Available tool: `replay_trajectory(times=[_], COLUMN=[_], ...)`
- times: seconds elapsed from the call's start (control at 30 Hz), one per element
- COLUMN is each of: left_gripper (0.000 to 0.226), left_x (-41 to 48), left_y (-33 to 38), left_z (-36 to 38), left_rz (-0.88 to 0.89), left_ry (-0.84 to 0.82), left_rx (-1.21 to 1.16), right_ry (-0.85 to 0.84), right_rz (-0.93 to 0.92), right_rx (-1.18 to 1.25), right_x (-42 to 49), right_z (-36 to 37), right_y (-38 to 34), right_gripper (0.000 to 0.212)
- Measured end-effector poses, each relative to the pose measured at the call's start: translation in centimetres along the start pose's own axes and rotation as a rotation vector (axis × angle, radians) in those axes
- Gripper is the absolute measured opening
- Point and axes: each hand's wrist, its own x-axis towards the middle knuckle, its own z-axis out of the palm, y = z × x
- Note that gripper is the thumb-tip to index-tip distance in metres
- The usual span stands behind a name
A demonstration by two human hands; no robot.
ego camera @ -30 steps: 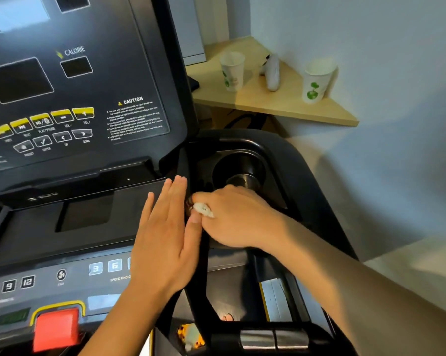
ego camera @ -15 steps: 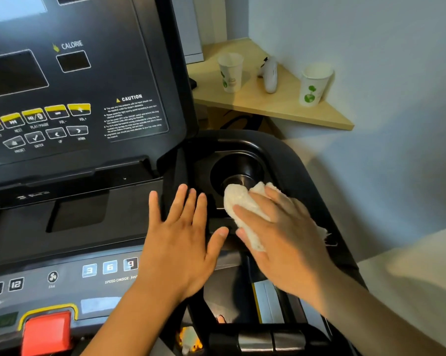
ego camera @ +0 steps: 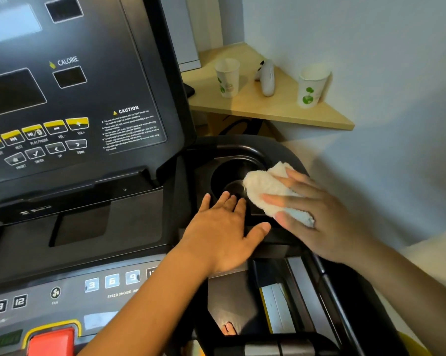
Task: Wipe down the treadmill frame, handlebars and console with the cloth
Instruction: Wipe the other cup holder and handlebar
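starting at the bottom edge, the red stop button [ego camera: 52,340] and the handlebar [ego camera: 273,348] are closest. the speed keys [ego camera: 111,280] sit a little further up. i think all of these will need a wipe too, so leave a clean bit of cloth for them.

next comes the left hand [ego camera: 224,235]. it lies flat on the black plastic just beside the cup holder [ego camera: 227,173], with its fingers straight and close together and its thumb out to the side. it holds nothing. it makes a good prop to lean on, but it should slide away soon so the spot under it can be wiped.

just past it, the right hand [ego camera: 327,219] has its fingers spread wide on top of the white cloth [ego camera: 263,186]. it presses the cloth down on the right rim of the cup holder. i cannot tell where the thumb is. to do this bit well, keep the fingers flat and push the cloth all the way round the rim. then poke it down inside to the shiny bottom, where crumbs and drips like to hide. turn the cloth over when one side looks dirty.

further back stands the console panel [ego camera: 75,111] with its yellow keys [ego camera: 55,125]. rub that gently, so no key gets pushed.

far off is a wooden shelf [ego camera: 275,111] with two paper cups [ego camera: 228,77] and a white controller [ego camera: 266,77], which are not part of this job
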Motion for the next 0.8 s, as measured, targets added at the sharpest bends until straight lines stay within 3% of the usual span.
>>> replay_trajectory(times=[0.07,0.13,0.3,0.37,0.47,0.6,0.7,0.8], left_gripper=[0.084,0.087,0.087,0.088,0.092,0.088,0.078,0.071], left_x=[-0.2,-0.3,1.5,2.2,2.3,2.3,2.6,3.4], left_y=[-0.2,-0.3,0.9,1.4,1.4,1.4,1.5,2.3], left_z=[0.0,0.1,-0.2,-0.2,0.1,0.3,0.1,0.0], left_rz=[0.011,0.012,0.022,0.022,0.015,0.029,0.094,0.269], left_ry=[-0.004,0.000,0.005,0.031,0.076,0.095,0.133,0.156], left_rx=[0.007,0.018,0.058,0.047,0.043,0.059,0.131,0.179], right_ry=[-0.018,-0.020,-0.006,0.017,-0.008,0.040,0.053,0.023], right_rz=[0.016,0.144,0.292,0.303,0.217,0.387,0.490,0.491], right_rx=[0.101,0.162,0.075,0.155,0.280,0.488,0.529,0.443], right_x=[-2.5,-3.3,1.2,1.7,-1.3,-1.8,2.3,5.0], right_z=[-1.0,-2.1,-0.5,-0.5,-1.1,-1.1,-0.3,-0.2], right_y=[0.6,1.8,2.7,2.0,2.2,4.6,6.0,5.7], right_gripper=[0.041,0.044,0.046,0.051,0.041,0.035,0.036,0.046])
